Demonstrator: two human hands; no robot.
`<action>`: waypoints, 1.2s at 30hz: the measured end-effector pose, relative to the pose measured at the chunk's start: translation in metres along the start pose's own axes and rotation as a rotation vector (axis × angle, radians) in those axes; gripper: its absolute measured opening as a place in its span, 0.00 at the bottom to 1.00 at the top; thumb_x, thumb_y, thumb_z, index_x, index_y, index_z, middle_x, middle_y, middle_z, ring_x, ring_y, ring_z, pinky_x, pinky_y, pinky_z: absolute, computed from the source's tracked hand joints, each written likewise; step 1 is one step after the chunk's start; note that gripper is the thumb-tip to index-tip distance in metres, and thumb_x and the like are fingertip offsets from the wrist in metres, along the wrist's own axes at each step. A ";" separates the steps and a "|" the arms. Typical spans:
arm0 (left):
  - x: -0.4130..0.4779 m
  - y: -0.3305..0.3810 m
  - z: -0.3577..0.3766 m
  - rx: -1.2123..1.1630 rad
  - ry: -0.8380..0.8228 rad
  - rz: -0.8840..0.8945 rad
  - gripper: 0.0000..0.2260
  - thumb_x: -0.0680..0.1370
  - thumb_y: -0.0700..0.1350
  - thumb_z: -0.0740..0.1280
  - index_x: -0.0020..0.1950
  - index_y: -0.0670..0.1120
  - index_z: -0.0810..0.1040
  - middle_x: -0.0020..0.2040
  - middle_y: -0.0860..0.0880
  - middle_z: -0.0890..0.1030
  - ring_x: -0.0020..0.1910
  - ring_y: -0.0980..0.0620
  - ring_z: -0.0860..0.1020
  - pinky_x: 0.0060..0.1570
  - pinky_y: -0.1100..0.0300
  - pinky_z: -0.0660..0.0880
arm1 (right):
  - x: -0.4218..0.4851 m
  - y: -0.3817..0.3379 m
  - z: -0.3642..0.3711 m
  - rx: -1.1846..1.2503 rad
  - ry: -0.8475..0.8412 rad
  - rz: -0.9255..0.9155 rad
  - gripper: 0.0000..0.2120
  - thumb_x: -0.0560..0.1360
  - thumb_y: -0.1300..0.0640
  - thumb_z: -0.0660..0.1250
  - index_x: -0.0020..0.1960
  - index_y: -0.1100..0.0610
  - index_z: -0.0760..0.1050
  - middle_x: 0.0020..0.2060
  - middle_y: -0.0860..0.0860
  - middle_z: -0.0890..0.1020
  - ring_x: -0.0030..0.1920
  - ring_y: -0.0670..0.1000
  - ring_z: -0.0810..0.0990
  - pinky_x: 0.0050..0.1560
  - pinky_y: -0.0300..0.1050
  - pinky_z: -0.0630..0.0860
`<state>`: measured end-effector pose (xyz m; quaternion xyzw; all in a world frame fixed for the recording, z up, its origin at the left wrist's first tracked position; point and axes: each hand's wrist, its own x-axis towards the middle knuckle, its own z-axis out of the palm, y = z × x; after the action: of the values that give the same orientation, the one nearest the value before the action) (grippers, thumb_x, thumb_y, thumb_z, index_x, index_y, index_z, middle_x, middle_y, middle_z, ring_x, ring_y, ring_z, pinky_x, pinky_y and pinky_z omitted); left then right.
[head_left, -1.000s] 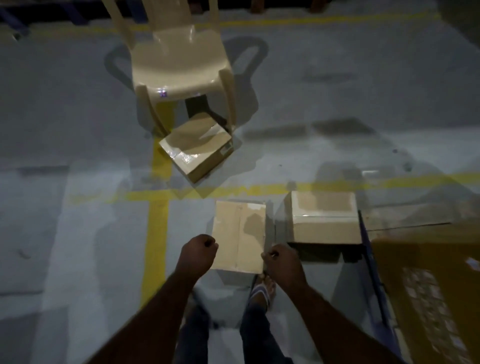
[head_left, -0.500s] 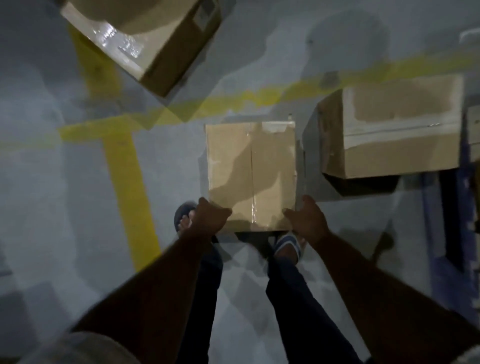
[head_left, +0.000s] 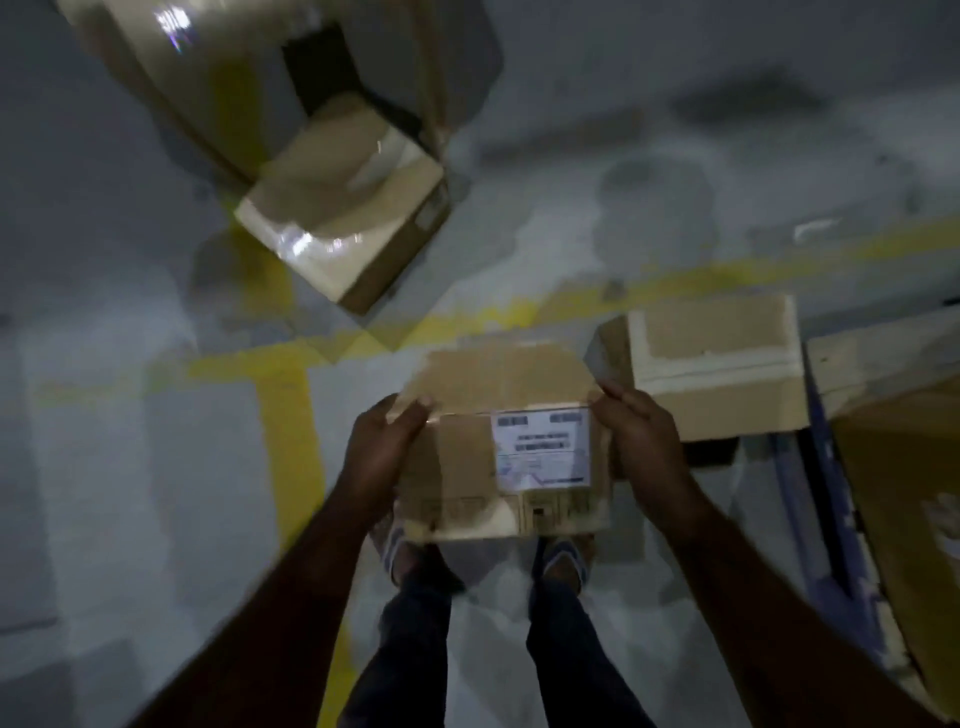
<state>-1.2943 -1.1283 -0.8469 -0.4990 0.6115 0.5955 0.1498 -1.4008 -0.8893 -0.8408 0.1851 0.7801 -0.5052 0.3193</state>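
A cardboard box (head_left: 498, 415) is held between both hands, clear of the floor (head_left: 104, 467) and over the toes of two sandalled feet (head_left: 400, 545). The left hand (head_left: 382, 447) is clasped on the box's left side, with its fingers curled up to the top edge. The right hand (head_left: 641, 441) is clasped on the right side in the same way. A white printed label (head_left: 540, 449) is seen on the face turned toward the person; its text is too blurred to be read. A second box (head_left: 711, 374) is set on the floor just beside the right hand, at the near side of a yellow line (head_left: 283, 441) painted across the floor. A third box (head_left: 337, 208) lies beyond that line, turned at an angle, against the legs of a pale plastic chair (head_left: 218, 78). A large brown carton (head_left: 904, 493) is seen at the floor's right edge.
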 end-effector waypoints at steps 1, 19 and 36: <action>-0.008 0.021 -0.010 -0.057 0.023 -0.008 0.09 0.76 0.57 0.69 0.47 0.55 0.85 0.43 0.58 0.86 0.48 0.53 0.83 0.53 0.52 0.78 | -0.015 -0.031 -0.004 0.003 0.001 -0.086 0.19 0.77 0.55 0.69 0.67 0.55 0.76 0.60 0.51 0.81 0.60 0.53 0.79 0.61 0.47 0.76; -0.271 0.255 -0.183 -0.436 0.129 0.301 0.09 0.74 0.48 0.69 0.48 0.43 0.83 0.43 0.42 0.85 0.43 0.44 0.82 0.45 0.52 0.77 | -0.319 -0.307 -0.010 0.064 0.151 -0.769 0.21 0.69 0.44 0.71 0.58 0.53 0.78 0.55 0.47 0.79 0.55 0.44 0.80 0.55 0.39 0.77; -0.480 0.258 -0.181 0.121 0.380 1.070 0.25 0.66 0.52 0.73 0.61 0.68 0.74 0.75 0.65 0.66 0.79 0.61 0.50 0.75 0.47 0.55 | -0.327 -0.358 -0.041 0.471 -0.361 -0.163 0.31 0.68 0.34 0.71 0.64 0.52 0.74 0.56 0.53 0.83 0.55 0.58 0.82 0.54 0.58 0.79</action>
<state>-1.2039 -1.1336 -0.2794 -0.2090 0.8282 0.4521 -0.2570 -1.3948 -0.9916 -0.3652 0.0979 0.5847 -0.7206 0.3595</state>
